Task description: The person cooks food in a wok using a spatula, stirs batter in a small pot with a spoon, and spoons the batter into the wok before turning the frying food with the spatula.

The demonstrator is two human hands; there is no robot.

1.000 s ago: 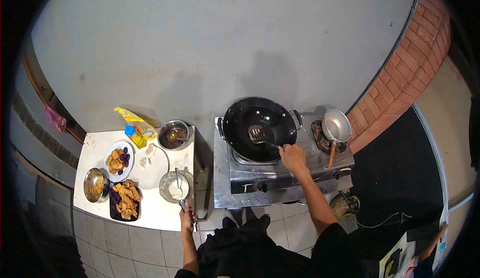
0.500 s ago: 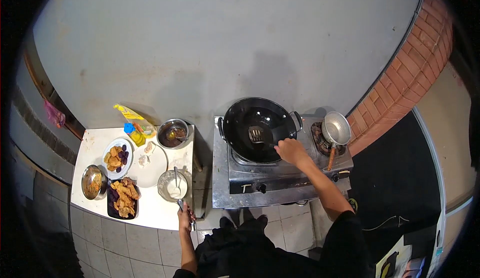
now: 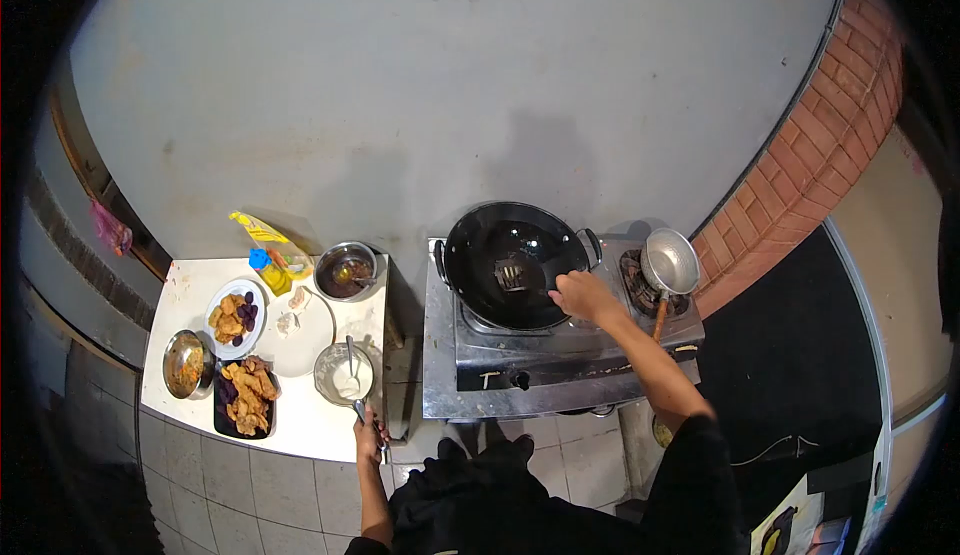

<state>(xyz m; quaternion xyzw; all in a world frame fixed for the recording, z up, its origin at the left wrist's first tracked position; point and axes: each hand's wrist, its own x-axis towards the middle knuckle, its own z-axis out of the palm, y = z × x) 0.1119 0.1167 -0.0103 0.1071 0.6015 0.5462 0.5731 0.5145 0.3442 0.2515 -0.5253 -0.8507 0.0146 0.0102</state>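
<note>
My right hand is closed round the dark handle of a slotted spatula. The spatula's slotted head is down inside a large black wok, which stands on the stove's left burner and holds some shiny liquid. Down at the table's front right corner, my left hand is closed on the handle of a saucepan. Pale batter fills its bottom, and a spoon leans in it.
Left of the stove, the white table carries a black tray of fried food, a plate of fried pieces, a white plate, metal bowls and an oil bottle. A small pot occupies the right burner.
The spatula head has shifted slightly within the wok, and its handle is now harder to make out. My left hand keeps its hold on the saucepan. The view has tilted slightly.
</note>
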